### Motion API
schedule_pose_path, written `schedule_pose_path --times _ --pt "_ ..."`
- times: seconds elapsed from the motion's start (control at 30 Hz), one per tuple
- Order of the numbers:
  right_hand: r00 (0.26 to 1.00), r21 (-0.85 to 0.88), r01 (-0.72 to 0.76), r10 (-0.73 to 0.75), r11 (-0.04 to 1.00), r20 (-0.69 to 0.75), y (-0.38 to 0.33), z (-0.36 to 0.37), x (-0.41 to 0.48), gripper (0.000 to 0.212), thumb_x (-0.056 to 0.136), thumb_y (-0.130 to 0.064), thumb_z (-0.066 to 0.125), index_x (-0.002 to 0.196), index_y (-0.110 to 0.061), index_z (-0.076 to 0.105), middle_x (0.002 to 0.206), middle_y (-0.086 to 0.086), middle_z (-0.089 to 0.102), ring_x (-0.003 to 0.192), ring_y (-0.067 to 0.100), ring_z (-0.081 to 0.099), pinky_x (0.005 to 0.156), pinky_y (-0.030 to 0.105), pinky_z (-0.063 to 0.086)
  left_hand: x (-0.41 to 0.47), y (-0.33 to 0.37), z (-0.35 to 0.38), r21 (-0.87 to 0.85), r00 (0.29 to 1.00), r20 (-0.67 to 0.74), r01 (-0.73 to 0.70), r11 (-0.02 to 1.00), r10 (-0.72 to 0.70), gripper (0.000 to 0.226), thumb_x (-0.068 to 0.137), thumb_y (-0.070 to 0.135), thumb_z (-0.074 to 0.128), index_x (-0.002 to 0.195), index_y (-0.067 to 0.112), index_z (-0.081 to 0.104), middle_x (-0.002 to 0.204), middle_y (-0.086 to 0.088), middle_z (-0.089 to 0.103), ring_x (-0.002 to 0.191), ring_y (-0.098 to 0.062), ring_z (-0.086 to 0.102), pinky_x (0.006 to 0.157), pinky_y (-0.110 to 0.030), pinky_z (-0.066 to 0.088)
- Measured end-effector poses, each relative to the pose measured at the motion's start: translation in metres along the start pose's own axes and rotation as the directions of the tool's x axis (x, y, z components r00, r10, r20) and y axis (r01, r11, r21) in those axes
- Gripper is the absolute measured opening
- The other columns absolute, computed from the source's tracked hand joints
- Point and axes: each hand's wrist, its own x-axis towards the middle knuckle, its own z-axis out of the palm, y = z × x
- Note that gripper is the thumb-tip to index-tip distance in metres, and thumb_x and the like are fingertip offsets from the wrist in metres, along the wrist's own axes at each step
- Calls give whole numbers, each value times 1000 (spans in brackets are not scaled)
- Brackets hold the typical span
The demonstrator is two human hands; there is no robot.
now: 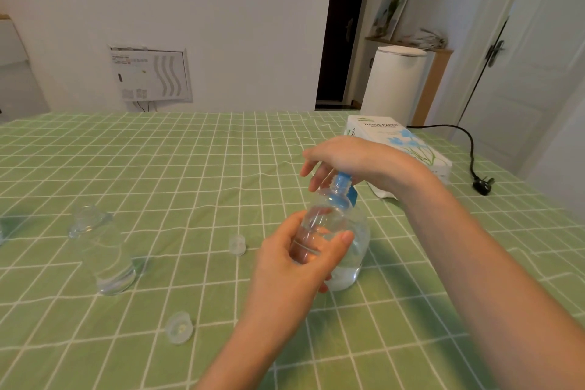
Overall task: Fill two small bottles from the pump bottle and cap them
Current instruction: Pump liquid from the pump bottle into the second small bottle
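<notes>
1. Green checked cloth covers the table, and the pump bottle stands on it right of centre.
2. A white bin stands off the table, well behind the pump bottle.
3. A tissue box lies behind the pump bottle and to its right. The right forearm crosses in front of the box and hides its near corner.
4. The right hand lies palm-down on top of the pump bottle, over the blue pump head. Its fingers hang loosely forward and are not wrapped round anything. The hand covers the top of the pump head.
5. The left hand is just in front of the pump bottle, fingers and thumb curled round a small bottle.
6. The pump bottle is clear, with clear liquid in its lower part. The left hand and what it holds block much of its front.
7. The small bottle is clear and held tilted against the pump bottle's front. Its neck reaches up to the pump head, under the right hand's fingers.
8. The other small bottle stands upright, well to the left of the pump bottle. How full it is cannot be told.
9. One clear cap lies on the cloth to the left of the pump bottle, and a second cap lies further left and nearer the person.
10. A black plug on a cord lies well to the right of the pump bottle.
</notes>
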Motion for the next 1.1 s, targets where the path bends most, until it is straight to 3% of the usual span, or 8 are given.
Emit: schedule_pose_path --times 0.23,0.57,0.73,0.9,1.1 --pt "1000 146 5 -3 989 -14 3 6 -2 30 97 -26 39 100 -15 66 94 9 72 82 22 61 81 35 46 0 -1 -1 11 1000 1 -21 1000 21 29 62 44 69 90 38 67 60 8 62 52 -7 54 45 -16 45" --pt "999 117 29 -24 993 -42 6 12 -1 27 97 -24 40 103 -15 64 112 15 67 98 28 60 72 33 43 0 -7 -3 20 1000 -14 6 1000 -6 15 73 29 74 87 30 68 56 8 61 50 -5 54 44 -16 45" --pt "997 21 46 -44 999 -61 -1 3 -2 32 99 -23 39 116 -9 61 118 14 64 111 31 58 86 34 44 1 -3 -2 2 1000 -1 -13 1000 13 19 72 31 73 89 36 68 61 9 65 51 -3 55 44 -15 44" --pt "999 46 -6 8 999 -44 0 3 -1 25 96 -31 42 101 -18 62 117 11 63 111 29 57 100 46 44 1 -2 -1 -6 1000 0 -14 1000 14 18 73 28 72 88 37 67 59 10 64 50 -3 54 44 -15 44" --pt "999 120 10 -5 993 -36 4 7 0 26 97 -27 39 85 -22 62 101 10 72 89 23 60 82 36 46 0 -3 -1 7 1000 -4 -20 1000 20 17 73 29 73 88 37 67 59 10 63 51 -5 54 44 -16 45"
